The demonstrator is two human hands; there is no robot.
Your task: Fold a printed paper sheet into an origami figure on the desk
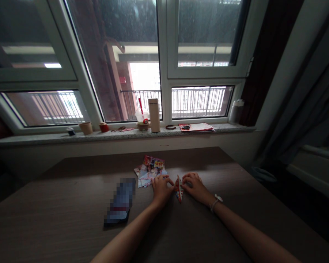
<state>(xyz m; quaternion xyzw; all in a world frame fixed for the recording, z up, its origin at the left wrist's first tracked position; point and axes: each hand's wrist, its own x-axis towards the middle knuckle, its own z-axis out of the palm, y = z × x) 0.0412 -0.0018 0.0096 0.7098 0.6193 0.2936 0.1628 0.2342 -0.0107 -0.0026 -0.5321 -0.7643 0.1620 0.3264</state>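
A small folded paper [179,197], patterned in red and white and narrowed to a diamond shape, lies on the brown table between my hands. My left hand [161,189] pinches its left edge with thumb and fingertips. From the other side, my right hand [195,187] has its thumb and fingers closed at the right edge; a light bracelet [214,204] circles that wrist. Just behind my left hand is a loose pile of colourful printed paper sheets [150,168]. A phone [119,202], its screen blurred, lies to the left.
The brown table [57,204] reaches to the wall below a window. Along the stone sill [120,135] stand a beige flask [154,116], a clear cup with a red straw [141,116], a paper cup [86,128], scissors [185,127] on red-and-white papers and a whitish bottle [236,112].
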